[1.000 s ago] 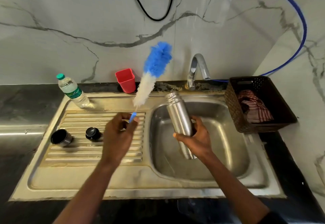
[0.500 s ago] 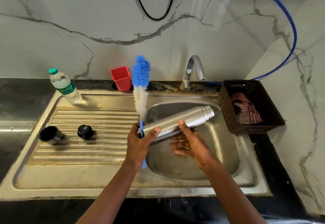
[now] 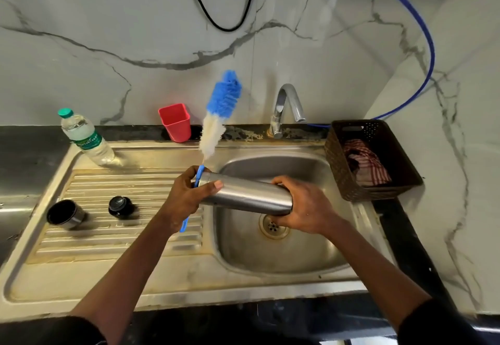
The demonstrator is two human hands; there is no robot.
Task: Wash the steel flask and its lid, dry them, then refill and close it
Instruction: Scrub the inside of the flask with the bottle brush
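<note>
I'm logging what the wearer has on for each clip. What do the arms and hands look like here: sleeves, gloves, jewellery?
Both hands are bare: no gloves, and no rings, watch or bracelet visible on the left hand or right hand. The forearms are uncovered. Dark, seemingly black sleeves show only at the bottom edge, pushed up near the elbows. No markings visible.

This is a home kitchen. A steel sink (image 3: 273, 252) with a ribbed draining board (image 3: 108, 209) is set into a dark counter (image 3: 24, 155) against a marble-patterned wall (image 3: 108, 33), with a curved tap (image 3: 286, 106) at the back. Along the edge stand a red cup (image 3: 175, 122), a plastic water bottle (image 3: 86, 139) and a brown basket (image 3: 378, 190) (a checked cloth (image 3: 365, 163) lies in it).
</note>
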